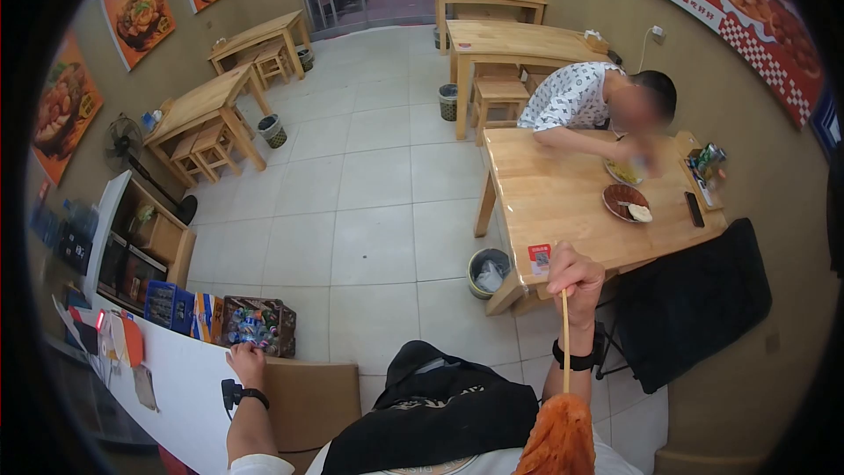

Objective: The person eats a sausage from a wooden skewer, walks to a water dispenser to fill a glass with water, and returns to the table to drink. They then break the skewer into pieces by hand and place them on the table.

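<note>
Pinched in the fingers of my right hand (pixel 576 281) is the thin wooden stick of a meat skewer (pixel 556 440). The reddish-orange piece of meat is at the stick's near end, close to my chest and cut off by the bottom of the view. My left hand (pixel 247 362) rests on the edge of the white counter (pixel 189 396), its fingers spread and holding nothing. Dark bands circle both wrists. Part of a black apron (pixel 440 405) covers my front.
A person (pixel 571 101) sits eating at the wooden table (pixel 545 185), with a brown basket (pixel 620 198) and a phone (pixel 694 209) on it. A bin (pixel 489 273) and black folding chair (pixel 694 299) stand nearby. A crate of bottles (pixel 258 324) lies beyond the counter.
</note>
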Tool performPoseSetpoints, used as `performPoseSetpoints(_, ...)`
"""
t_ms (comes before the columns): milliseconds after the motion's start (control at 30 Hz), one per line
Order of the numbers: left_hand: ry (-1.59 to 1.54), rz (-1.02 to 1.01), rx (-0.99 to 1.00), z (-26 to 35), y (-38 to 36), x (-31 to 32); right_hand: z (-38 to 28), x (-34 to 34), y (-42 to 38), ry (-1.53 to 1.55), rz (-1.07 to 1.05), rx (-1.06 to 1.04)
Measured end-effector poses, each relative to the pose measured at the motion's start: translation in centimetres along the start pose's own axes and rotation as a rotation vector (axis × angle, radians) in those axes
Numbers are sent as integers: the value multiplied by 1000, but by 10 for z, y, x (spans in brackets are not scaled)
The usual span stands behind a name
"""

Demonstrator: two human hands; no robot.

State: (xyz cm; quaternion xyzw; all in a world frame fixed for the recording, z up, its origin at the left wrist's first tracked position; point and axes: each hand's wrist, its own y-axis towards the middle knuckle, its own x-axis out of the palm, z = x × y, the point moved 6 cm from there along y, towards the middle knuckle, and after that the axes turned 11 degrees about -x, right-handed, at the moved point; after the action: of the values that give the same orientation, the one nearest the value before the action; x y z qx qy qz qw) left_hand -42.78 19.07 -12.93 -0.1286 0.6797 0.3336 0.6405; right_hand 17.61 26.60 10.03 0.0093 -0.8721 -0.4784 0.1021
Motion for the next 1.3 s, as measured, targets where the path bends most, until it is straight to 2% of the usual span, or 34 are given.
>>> performPoseSetpoints(633, -42, 12, 11, 0, 1, 0, 13, 1, -8, -60, -2, -8)
performPoseSetpoints(933, -43, -12, 4, -2, -1, 0, 16, 3, -13, 42, 35, 74)
performPoseSetpoints(1033, -51, -5, 3, -2, 3, 2, 16, 5, -11, 17, 31, 27)
performPoseSetpoints(1300, -35, -18, -11, 1, 1, -2, 19, -1, -20, 29, 84, 132)
